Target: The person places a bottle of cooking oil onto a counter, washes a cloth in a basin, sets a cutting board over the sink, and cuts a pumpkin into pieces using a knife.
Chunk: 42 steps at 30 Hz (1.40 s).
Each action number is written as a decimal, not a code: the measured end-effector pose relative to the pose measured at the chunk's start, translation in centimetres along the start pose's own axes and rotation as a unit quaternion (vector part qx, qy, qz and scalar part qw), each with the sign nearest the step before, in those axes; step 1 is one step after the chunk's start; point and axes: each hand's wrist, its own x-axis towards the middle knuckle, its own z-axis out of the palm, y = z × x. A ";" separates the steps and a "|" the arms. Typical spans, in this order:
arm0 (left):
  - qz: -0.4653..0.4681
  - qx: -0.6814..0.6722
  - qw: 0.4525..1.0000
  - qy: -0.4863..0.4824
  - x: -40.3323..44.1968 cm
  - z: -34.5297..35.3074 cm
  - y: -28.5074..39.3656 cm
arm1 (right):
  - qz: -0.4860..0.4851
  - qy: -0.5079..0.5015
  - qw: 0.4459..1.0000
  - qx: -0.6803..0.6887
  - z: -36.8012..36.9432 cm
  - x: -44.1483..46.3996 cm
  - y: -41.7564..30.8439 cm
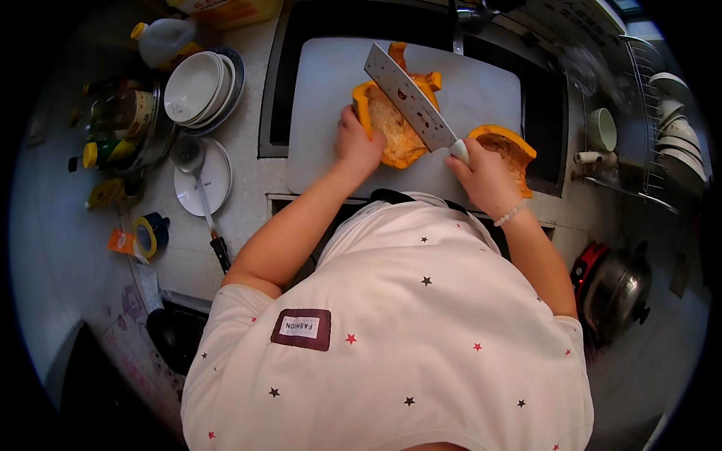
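Note:
My right hand [485, 177] is closed round the pale handle of a cleaver [412, 101]. Its broad patterned blade slants up and left across a piece of pumpkin [391, 135] with orange rind and stringy flesh. Whether the edge has entered the flesh I cannot tell. Gripping the left side of that piece is my left hand [359, 143]. Smaller pumpkin bits [429, 80] show behind the blade. Another hollow pumpkin piece [500, 146] lies at the right, partly behind my right hand. All rest on a white cutting board [323, 90].
Stacked bowls [197, 89] and a plate [214, 177] with a ladle [197, 169] are on the left counter, near several bottles [113, 113]. At the right stand a dish rack [647, 113] with bowls and a lidded pot [617, 289].

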 end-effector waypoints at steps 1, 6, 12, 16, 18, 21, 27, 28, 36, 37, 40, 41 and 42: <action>0.001 -0.006 1.000 -0.006 -0.4 0.0 0.3 | -0.004 0.006 1.000 -0.023 0.3 0.1 0.0; -0.008 0.024 0.999 -0.041 -2.2 0.5 2.4 | 0.011 0.005 0.996 -0.084 1.7 0.2 -0.3; 0.006 0.016 0.999 -0.052 -1.7 1.1 1.3 | 0.042 -0.036 0.996 -0.077 4.1 3.0 -0.2; -0.006 -0.005 0.999 -0.054 -2.0 1.1 1.8 | 0.053 -0.016 0.996 -0.070 6.8 4.4 1.2; -0.002 -0.015 0.999 -0.049 -2.7 1.2 1.5 | 0.057 -0.012 0.996 -0.062 7.2 4.2 1.5; 0.016 -0.047 0.998 -0.036 -2.8 1.3 0.9 | 0.035 -0.017 0.999 -0.001 6.6 4.8 2.3; 0.207 -0.083 0.974 0.049 -2.5 2.7 -4.3 | 0.092 -0.126 0.973 0.172 4.5 5.1 3.4; 0.212 -0.089 0.971 0.062 -2.5 2.7 -4.4 | 0.086 -0.115 0.976 0.165 4.5 4.8 3.4; 0.137 -0.075 0.987 0.045 -2.8 0.9 -2.2 | 0.125 -0.074 0.986 0.080 2.4 -0.3 -2.8; 0.130 -0.072 0.988 0.041 -2.9 1.1 -1.9 | 0.131 -0.081 0.984 0.086 1.9 -0.7 -2.6; 0.097 -0.090 0.991 0.021 -3.5 1.2 -0.3 | 0.179 -0.097 0.972 0.119 2.2 -2.1 -2.6; 0.083 -0.100 0.991 0.011 -3.9 1.3 0.0 | 0.195 -0.098 0.967 0.132 2.7 -2.6 -2.3; 0.077 -0.103 0.992 0.018 -4.1 1.7 0.1 | 0.194 -0.091 0.968 0.133 3.5 -3.3 -2.0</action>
